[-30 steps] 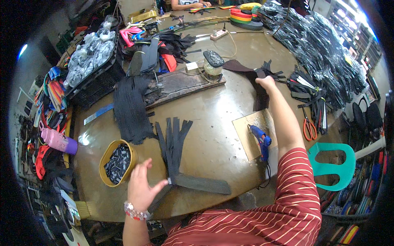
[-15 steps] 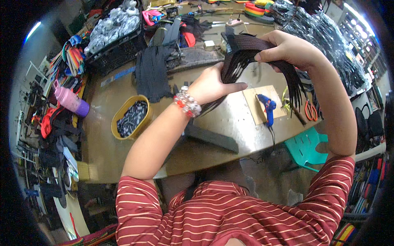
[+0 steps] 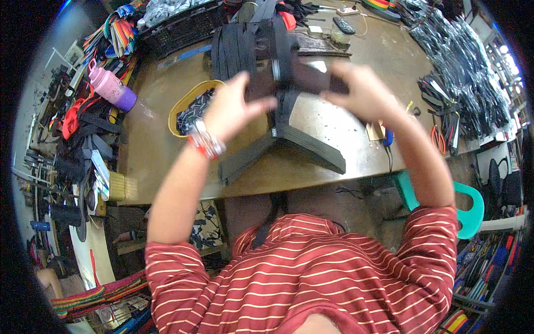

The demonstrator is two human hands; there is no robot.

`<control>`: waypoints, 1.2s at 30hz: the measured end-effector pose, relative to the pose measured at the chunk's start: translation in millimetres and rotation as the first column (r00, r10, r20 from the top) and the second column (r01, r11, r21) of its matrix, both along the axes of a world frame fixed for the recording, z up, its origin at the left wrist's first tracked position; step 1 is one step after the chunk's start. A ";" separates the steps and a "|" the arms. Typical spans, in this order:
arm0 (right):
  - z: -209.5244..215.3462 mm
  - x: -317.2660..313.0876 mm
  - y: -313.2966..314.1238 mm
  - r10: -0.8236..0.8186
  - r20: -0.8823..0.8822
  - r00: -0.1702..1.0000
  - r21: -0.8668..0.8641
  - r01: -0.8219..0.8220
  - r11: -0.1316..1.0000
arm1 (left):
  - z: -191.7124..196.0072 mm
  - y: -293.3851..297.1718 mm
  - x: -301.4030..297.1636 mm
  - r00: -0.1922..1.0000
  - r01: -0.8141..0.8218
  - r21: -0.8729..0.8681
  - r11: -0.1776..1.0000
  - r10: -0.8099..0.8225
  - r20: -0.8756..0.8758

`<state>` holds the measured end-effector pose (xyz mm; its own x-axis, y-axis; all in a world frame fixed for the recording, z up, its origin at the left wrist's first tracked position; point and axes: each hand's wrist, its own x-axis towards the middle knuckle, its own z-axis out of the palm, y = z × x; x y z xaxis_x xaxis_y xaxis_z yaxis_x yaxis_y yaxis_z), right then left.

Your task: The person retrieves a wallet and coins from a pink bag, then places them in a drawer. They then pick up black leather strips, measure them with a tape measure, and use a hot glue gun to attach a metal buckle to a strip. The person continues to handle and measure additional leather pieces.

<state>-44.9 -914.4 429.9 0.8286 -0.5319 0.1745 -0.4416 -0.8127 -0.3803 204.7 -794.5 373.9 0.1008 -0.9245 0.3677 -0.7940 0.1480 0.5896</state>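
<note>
A bundle of dark brown woven straps (image 3: 311,79), bound at its middle by a black band, spans the space between my hands above the table. My left hand (image 3: 229,108), with a beaded bracelet at the wrist, grips the bundle's left end, its thumb along the near side. On the right end is my right hand (image 3: 364,92), blurred by motion, with fingers and thumb around the straps. Just nearer to me, a stack of black straps (image 3: 314,151) lies bent in a V on the table. Behind the bundle lie flat black straps (image 3: 231,53).
Beside my left forearm stands a yellow basket (image 3: 177,114) of small black pieces. A pink and purple bottle (image 3: 114,92) is farther left. My right arm partly hides a blue glue gun (image 3: 388,137); orange-handled scissors (image 3: 438,139) lie beyond. Plastic-wrapped bundles (image 3: 467,72) cover the far right.
My hands have lowered the bundle toward the table, and its hanging strands now lie straighter between them. My right hand has moved down. The whole view has shifted.
</note>
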 end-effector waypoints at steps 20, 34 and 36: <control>-94.1 -203.3 -89.7 -0.662 0.535 0.525 -0.024 0.792 0.610 | -89.0 54.6 -37.9 0.966 -0.143 0.310 0.940 0.065 0.249; -5.5 -185.1 -105.4 -0.486 0.492 0.722 0.123 0.494 0.860 | 3.6 53.6 -58.2 0.944 -0.269 -0.136 0.953 0.233 -0.233; 23.0 -136.6 -40.3 -0.305 0.328 0.894 -0.158 0.370 0.915 | 19.4 46.3 -82.0 0.994 -0.091 -0.349 0.933 0.063 -0.091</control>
